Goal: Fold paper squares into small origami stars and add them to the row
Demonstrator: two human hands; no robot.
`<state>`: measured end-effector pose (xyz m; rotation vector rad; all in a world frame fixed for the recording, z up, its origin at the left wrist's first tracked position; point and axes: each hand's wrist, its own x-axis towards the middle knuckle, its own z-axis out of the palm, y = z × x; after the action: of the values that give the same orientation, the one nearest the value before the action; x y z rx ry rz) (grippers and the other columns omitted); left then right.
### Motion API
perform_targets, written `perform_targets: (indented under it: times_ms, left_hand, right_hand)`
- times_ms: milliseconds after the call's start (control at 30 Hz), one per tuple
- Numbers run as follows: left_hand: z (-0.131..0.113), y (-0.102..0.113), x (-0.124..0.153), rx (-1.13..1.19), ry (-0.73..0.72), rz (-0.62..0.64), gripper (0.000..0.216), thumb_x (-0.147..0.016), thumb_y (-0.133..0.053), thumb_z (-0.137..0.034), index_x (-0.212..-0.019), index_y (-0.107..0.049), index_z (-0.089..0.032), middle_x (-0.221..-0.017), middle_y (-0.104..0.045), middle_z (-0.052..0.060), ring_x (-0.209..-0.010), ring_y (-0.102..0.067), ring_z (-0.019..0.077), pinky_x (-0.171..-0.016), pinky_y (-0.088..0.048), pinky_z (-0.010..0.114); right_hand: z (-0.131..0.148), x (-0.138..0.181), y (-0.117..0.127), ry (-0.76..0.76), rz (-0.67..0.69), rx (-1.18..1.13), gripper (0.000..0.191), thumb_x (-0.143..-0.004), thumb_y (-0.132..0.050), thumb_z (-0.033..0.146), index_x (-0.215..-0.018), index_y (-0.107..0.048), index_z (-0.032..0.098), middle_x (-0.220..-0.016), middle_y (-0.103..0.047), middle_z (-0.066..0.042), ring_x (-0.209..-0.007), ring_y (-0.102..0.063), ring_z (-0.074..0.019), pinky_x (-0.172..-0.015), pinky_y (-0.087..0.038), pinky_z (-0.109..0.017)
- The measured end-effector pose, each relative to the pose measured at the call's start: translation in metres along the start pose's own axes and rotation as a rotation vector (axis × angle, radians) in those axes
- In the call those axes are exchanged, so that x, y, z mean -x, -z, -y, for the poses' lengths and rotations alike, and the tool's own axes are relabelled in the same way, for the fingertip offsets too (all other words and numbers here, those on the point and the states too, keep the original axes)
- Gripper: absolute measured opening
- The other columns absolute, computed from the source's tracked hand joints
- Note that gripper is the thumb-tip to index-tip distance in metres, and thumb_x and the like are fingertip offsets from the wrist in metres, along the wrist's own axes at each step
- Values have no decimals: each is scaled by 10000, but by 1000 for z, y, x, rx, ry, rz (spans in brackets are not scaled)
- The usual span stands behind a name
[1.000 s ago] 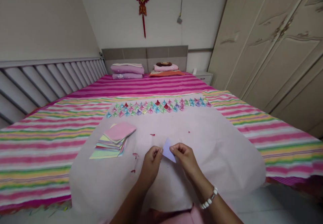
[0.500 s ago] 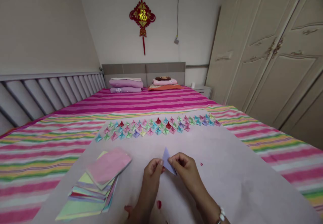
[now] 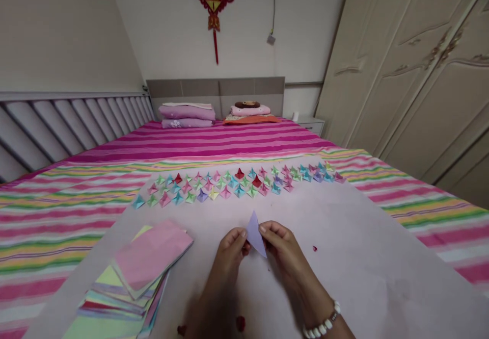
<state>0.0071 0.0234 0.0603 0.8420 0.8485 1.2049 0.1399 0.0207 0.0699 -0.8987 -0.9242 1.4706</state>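
Observation:
A folded piece of purple paper (image 3: pixel 256 234), pointed at the top, is held up between both hands above the pale sheet (image 3: pixel 290 278). My left hand (image 3: pixel 234 244) pinches its left edge between thumb and fingers. On the opposite edge, my right hand (image 3: pixel 280 239) grips it the same way, and a white beaded bracelet (image 3: pixel 323 327) circles that wrist. Beyond the hands stand rows of small folded paper shapes (image 3: pixel 239 190) in blue, green, pink, red and purple. To the left lies a stack of coloured paper (image 3: pixel 153 257) with pink on top.
Small red scraps (image 3: pixel 240 322) lie near my forearms, and another red bit (image 3: pixel 315 249) is to the right. A striped bedspread (image 3: pixel 431 211) surrounds the sheet. Folded bedding (image 3: pixel 187 113) rests by the headboard (image 3: pixel 252 88). A railing (image 3: pixel 76 125) runs along the left; a wardrobe (image 3: pixel 393 89) stands right.
The view has tipped down and come closer. The purple paper has turned slightly in my fingers, showing more of its flat face. Both hands still hold it.

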Motion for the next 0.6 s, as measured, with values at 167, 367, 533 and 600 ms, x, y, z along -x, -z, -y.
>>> perform_targets:
  times_ms: [167,367,533,600]
  left_hand:
    - [4,3,3,-34,20,67,351,-687,-714,-467,-678,-591,-138,-603,-523,-10,-592,-421,92,-589,-327,211]
    - [6,8,4,-94,12,23,351,-669,-704,-478,-672,-581,-149,-583,-510,-21,-566,-421,96,-571,-331,218]
    - [4,9,4,-274,-41,-35,340,-686,-659,-490,-653,-568,-163,-559,-497,-29,-544,-435,107,-567,-343,236]
    - [2,8,5,-327,-79,-58,321,-691,-650,-476,-657,-574,-165,-555,-501,-32,-541,-441,109,-568,-350,237]
  right_hand:
    - [4,7,-2,-47,10,-29,265,-697,-747,402,-730,-677,148,-525,-569,13,-504,-483,-105,-539,-365,-233]
    - [4,7,-3,-18,-9,5,237,-693,-713,370,-782,-694,151,-558,-605,1,-496,-497,-112,-529,-400,-244]
    - [5,7,-2,23,-2,157,208,-669,-660,330,-770,-700,152,-535,-604,10,-466,-504,-111,-491,-409,-239]
    - [6,7,-3,46,-4,201,178,-648,-646,298,-741,-698,155,-533,-601,16,-457,-498,-104,-480,-406,-232]
